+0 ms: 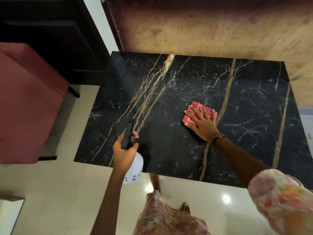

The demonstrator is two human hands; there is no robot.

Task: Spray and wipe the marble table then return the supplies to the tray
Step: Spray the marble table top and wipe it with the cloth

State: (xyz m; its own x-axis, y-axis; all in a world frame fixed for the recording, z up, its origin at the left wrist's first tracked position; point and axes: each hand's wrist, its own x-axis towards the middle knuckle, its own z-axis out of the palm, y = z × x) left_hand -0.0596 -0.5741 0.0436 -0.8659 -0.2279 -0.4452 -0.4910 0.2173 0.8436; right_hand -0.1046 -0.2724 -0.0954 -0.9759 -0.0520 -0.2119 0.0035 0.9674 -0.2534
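A person's right hand (202,123) lies flat w/ fingers spread and straight, palm pressing a folded pink cloth (199,114) onto the black marble table (169,150), right of centre. A dark band sits on that wrist; the forearm runs back to a pale floral sleeve (281,200) at lower right.

The left hand (124,150) is curled tight round the neck of a white spray bottle (134,168), one fingertip (135,134) hooked at the trigger under the black spray head (127,134). The bottle hangs over the table's near-left edge, nozzle aimed toward the far-left corner, where a faint haze shows over the stone; can't tell for sure if it's mist or glare.

The tabletop is dark w/ white veining and several gold streaks running front to back. Both supplies are at the table, in or under the hands, well apart from each other.

Beyond the table: a tan, shaggy rug (220,31) along the far side, a pink upholstered seat (28,102) on black legs to the left, dark cabinetry (42,22) behind it, and a glossy cream tile floor (59,192) w/ light reflections. The person's floral dress and bare feet (185,207) show below the near edge. A pale, partly cut-off object at the right border is too unclear to ID.
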